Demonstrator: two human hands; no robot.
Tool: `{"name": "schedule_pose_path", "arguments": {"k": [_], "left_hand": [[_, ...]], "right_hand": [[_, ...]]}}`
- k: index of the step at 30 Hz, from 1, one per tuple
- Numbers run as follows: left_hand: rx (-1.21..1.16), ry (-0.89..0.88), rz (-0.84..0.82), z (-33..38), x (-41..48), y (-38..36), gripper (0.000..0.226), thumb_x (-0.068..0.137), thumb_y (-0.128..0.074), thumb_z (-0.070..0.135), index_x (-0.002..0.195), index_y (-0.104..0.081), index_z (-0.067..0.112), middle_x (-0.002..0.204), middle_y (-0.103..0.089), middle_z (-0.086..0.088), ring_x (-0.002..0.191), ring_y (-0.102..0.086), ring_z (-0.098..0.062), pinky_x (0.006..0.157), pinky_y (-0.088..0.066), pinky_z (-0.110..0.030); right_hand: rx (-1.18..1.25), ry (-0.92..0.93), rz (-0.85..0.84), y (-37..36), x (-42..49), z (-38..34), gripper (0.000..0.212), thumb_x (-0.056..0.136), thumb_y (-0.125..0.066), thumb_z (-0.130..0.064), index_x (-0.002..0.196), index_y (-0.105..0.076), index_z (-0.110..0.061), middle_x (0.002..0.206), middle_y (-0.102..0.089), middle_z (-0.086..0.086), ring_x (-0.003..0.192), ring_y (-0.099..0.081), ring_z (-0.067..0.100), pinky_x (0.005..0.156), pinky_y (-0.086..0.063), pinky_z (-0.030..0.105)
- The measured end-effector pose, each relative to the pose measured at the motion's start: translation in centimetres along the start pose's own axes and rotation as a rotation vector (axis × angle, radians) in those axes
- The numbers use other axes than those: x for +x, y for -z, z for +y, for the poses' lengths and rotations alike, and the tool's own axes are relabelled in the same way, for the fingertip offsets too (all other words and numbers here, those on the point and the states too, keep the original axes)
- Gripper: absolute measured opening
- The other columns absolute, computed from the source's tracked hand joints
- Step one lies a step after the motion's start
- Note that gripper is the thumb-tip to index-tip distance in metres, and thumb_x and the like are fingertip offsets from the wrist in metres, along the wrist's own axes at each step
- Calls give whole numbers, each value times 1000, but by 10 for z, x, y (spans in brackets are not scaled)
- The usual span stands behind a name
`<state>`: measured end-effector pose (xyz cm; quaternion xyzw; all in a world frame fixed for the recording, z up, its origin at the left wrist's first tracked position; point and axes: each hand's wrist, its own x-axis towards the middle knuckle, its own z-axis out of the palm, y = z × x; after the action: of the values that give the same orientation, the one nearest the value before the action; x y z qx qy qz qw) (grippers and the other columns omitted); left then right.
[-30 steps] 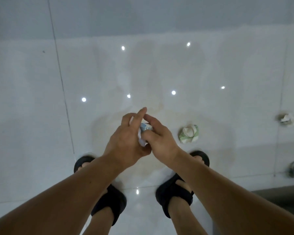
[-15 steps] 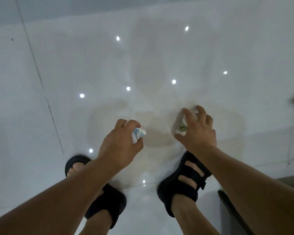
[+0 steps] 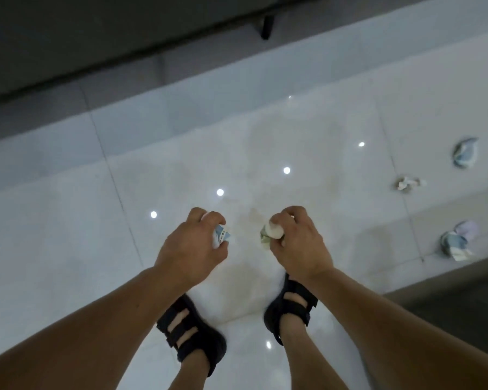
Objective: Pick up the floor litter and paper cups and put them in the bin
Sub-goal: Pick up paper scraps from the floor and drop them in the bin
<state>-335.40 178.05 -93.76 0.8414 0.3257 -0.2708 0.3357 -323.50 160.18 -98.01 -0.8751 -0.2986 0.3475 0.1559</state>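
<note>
My left hand (image 3: 192, 246) grips a crumpled blue-and-white paper cup (image 3: 221, 237), its fingers curled round it. My right hand (image 3: 296, 243) grips a crushed green-and-white paper cup (image 3: 269, 235), held above the white tiled floor. Both hands hover in front of my sandalled feet. On the floor to the right lie a crumpled blue cup (image 3: 464, 153), a small wad of paper (image 3: 406, 183) and another crushed blue-and-green cup (image 3: 455, 243). No bin is in view.
Glossy white floor tiles (image 3: 68, 249) reflect ceiling lights. A dark piece of furniture with a black leg (image 3: 266, 26) runs along the top. A dark mat or edge (image 3: 462, 305) lies at the lower right.
My right hand closed on the green-and-white cup and lifted it off the floor. The view swung, bringing the furniture and more litter on the right into sight. My left hand kept its cup.
</note>
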Motion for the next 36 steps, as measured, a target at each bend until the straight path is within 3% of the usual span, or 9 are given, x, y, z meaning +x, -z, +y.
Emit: {"name": "schedule_pose_path", "arguments": {"k": [5, 10, 15, 19, 24, 27, 31, 36], "left_hand": [[181, -111, 11, 64, -62, 99, 36, 88, -58, 38, 122, -49, 30, 124, -40, 7, 80, -53, -14, 67, -43, -24], [269, -287, 50, 125, -142, 178, 36, 86, -61, 37, 120, -51, 28, 120, -44, 3, 84, -58, -20, 72, -47, -27], [292, -460, 51, 183, -232, 215, 39, 86, -63, 35, 123, -52, 26, 124, -44, 1, 75, -51, -18, 68, -42, -24], [369, -576, 21, 224, -307, 222, 41, 86, -64, 34, 124, -51, 24, 125, -44, -3, 82, -55, -24, 71, -41, -27], [497, -709, -29, 276, -400, 194, 40, 87, -62, 32, 124, -51, 22, 125, -43, -4, 85, -58, -28, 70, -42, -28], [569, -798, -55, 309, -459, 153, 39, 86, -63, 33, 122, -51, 23, 123, -44, -3, 81, -56, -25, 69, -44, -28], [658, -967, -79, 355, -552, 68, 39, 86, -65, 35, 119, -52, 22, 119, -47, -3, 78, -52, -19, 68, -42, -27], [771, -1191, -161, 404, -676, -64, 36, 83, -63, 34, 115, -54, 22, 115, -47, -5, 87, -55, -26, 72, -43, -33]], "right_hand": [[40, -34, 57, 110, -62, -55, 30, 90, -65, -29, 118, -58, -19, 125, -43, -3, 105, -52, 18, 80, -48, 27], [37, -67, 160, 209, -151, -116, 33, 92, -61, -26, 123, -58, -15, 127, -47, 3, 106, -54, 23, 86, -50, 34], [47, -188, 274, 254, -277, -151, 37, 91, -63, -24, 126, -57, -16, 129, -47, 5, 105, -54, 26, 81, -43, 28], [103, -288, 411, 267, -378, -167, 37, 91, -64, -24, 126, -58, -15, 127, -48, 7, 103, -55, 27, 81, -44, 30], [204, -431, 515, 261, -507, -160, 38, 88, -64, -24, 126, -57, -18, 125, -48, 3, 104, -55, 24, 81, -43, 29], [275, -521, 585, 241, -589, -140, 35, 88, -64, -24, 122, -59, -20, 121, -48, 1, 100, -54, 23, 74, -33, 25], [379, -641, 676, 200, -710, -105, 31, 87, -63, -22, 118, -59, -20, 118, -47, 2, 99, -56, 24, 75, -37, 28], [419, -805, 783, 149, -861, -65, 31, 88, -61, -21, 119, -59, -20, 118, -48, 1, 97, -57, 25, 78, -46, 34]]}}
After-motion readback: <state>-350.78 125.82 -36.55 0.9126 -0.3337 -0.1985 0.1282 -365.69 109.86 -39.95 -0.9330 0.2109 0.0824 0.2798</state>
